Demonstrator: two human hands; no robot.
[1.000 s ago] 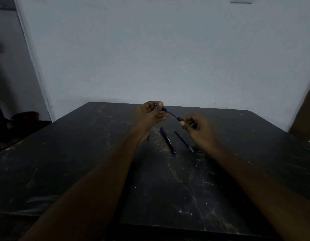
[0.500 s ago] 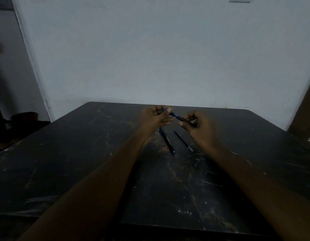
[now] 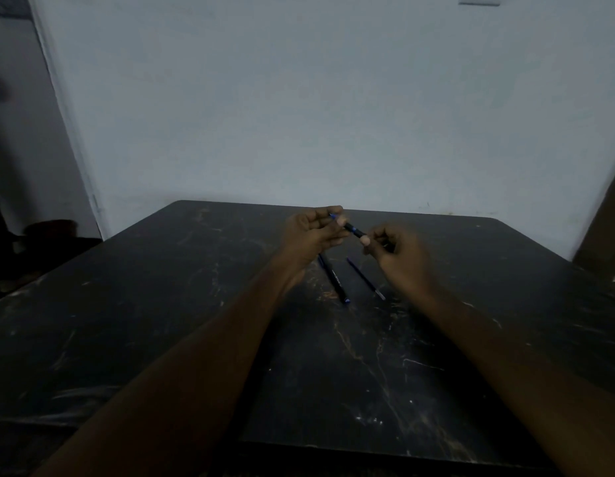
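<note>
Closer together now than a second ago, the two hands leave less blue showing between them. They hover over the far middle of a dark, scratched table (image 3: 161,339). The left hand (image 3: 311,235) curls its fingers round one end of a slim black-and-blue pen (image 3: 351,228). The right hand (image 3: 400,253) pinches the other end, so it slants between them, clear of the tabletop. Beneath them a black pen (image 3: 333,278) lies flat, with a thinner blue refill (image 3: 364,278) just beside it, not touching.
</note>
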